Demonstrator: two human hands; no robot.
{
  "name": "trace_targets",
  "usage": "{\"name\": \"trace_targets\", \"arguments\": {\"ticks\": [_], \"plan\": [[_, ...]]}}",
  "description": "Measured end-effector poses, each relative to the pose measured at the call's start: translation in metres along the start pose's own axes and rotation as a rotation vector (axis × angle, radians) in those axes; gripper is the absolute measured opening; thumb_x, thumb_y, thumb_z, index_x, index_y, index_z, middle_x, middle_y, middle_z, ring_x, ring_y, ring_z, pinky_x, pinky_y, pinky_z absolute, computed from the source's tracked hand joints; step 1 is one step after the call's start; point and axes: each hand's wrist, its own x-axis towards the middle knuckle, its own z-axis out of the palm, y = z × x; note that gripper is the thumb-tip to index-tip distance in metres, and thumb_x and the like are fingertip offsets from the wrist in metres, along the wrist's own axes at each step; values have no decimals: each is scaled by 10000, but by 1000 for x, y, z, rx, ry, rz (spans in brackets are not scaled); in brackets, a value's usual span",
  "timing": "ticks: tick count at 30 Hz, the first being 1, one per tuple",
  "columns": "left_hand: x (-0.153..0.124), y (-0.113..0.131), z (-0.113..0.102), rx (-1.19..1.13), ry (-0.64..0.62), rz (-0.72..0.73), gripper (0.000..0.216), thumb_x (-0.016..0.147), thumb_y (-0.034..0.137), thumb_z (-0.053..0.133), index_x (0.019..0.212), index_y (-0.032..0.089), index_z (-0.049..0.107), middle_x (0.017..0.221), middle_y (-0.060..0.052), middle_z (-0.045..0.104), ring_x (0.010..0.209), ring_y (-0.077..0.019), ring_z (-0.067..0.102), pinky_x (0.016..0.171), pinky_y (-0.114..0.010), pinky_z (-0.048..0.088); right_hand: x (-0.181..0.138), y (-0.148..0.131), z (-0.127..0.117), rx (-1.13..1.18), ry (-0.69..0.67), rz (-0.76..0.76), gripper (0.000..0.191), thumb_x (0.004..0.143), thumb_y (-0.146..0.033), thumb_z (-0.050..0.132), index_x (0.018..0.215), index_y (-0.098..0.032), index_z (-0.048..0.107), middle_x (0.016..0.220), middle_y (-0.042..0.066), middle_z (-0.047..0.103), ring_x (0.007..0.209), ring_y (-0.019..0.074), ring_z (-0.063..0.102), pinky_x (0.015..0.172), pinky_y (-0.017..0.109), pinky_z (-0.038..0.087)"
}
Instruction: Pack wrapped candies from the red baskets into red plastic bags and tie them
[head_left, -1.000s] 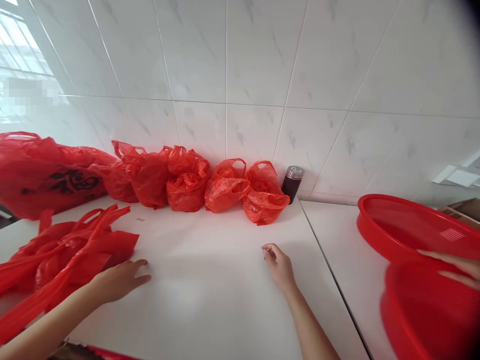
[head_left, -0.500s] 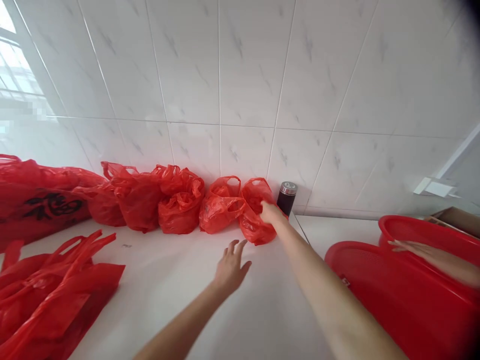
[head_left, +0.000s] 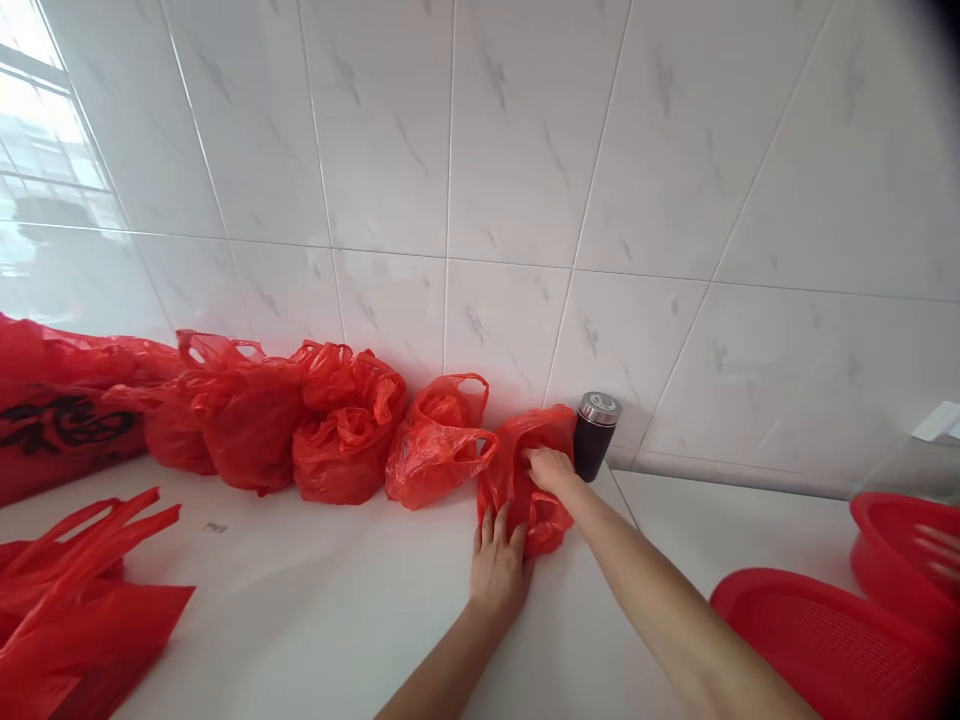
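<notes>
A red plastic bag (head_left: 502, 450) stands slumped by the wall, with its mouth spread and a loose handle drooping at the front right. My right hand (head_left: 551, 470) is at the bag's mouth, fingers curled and closed on its film; the fingertips are partly hidden. Against the front of the same bag rests my left hand (head_left: 499, 575), open with its fingers stretched. Just left stands another red plastic bag (head_left: 424, 455) with upright handles. A dark thermos with a silver lid (head_left: 596, 435) touches the first bag's right side.
Several more filled red bags (head_left: 251, 430) line the wall to the left. A red tote (head_left: 97, 640) lies at the front left of the white table (head_left: 300, 600). Red plastic baskets (head_left: 810, 630) sit at the right; another person's fingers (head_left: 937, 550) show there.
My left hand has come forward onto the front of the bag. The bag looks wider and more collapsed, with my right hand still at its mouth. The view has shifted.
</notes>
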Motion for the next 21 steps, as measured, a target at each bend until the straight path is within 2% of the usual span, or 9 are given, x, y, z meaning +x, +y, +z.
{"name": "trace_targets", "arguments": {"ticks": [5, 7, 11, 13, 15, 17, 21], "plan": [[27, 2, -4, 39, -10, -9, 362, 901, 275, 461, 1221, 202, 614, 1480, -130, 413, 1387, -353, 315, 1113, -470, 297, 22, 13, -36, -39, -38, -119, 179, 918, -319, 580, 1010, -189, 662, 1023, 42, 680, 921, 176, 650, 842, 333, 515], [32, 5, -9, 54, -17, -5, 351, 903, 285, 459, 1199, 198, 626, 1480, -129, 408, 1384, -357, 311, 1112, -475, 292, 24, 14, -45, -36, -24, -141, 162, 920, -275, 568, 1027, -212, 670, 1029, 41, 689, 936, 177, 657, 849, 294, 502], [16, 11, -17, 88, -37, 32, 328, 898, 293, 466, 1171, 237, 640, 1466, -80, 433, 1372, -337, 325, 1108, -451, 300, 7, 7, -28, -51, 6, -110, 342, 929, -309, 567, 1248, -185, 553, 1252, 96, 578, 1076, 222, 594, 915, 412, 495], [5, 12, -20, 107, -40, 36, 315, 895, 265, 466, 1153, 248, 646, 1441, -71, 461, 1343, -324, 364, 1085, -435, 329, -3, 2, -16, -50, -26, -85, 357, 929, -342, 572, 1243, -174, 545, 1251, 96, 565, 1060, 222, 593, 887, 438, 512], [-2, 11, -21, 122, -40, 32, 304, 889, 244, 476, 1141, 250, 646, 1427, -74, 471, 1311, -315, 399, 1055, -423, 361, -9, -2, -16, -29, -72, -68, 319, 940, -346, 554, 1213, -181, 563, 1232, 88, 574, 1039, 206, 598, 875, 417, 520], [-2, 9, -22, 134, -41, 26, 286, 887, 249, 500, 1133, 246, 645, 1419, -83, 474, 1284, -308, 427, 1029, -416, 386, -13, -5, -32, 19, -131, -62, 260, 929, -319, 572, 1143, -174, 601, 1170, 85, 607, 985, 191, 614, 847, 387, 530], [15, 4, -25, 156, -46, 6, 281, 907, 300, 543, 1162, 209, 615, 1323, -105, 542, 1188, -269, 518, 971, -454, 443, -26, -3, -95, 211, -224, -107, 108, 788, -183, 675, 896, -180, 670, 902, 37, 681, 762, 149, 642, 678, 266, 540]]}}
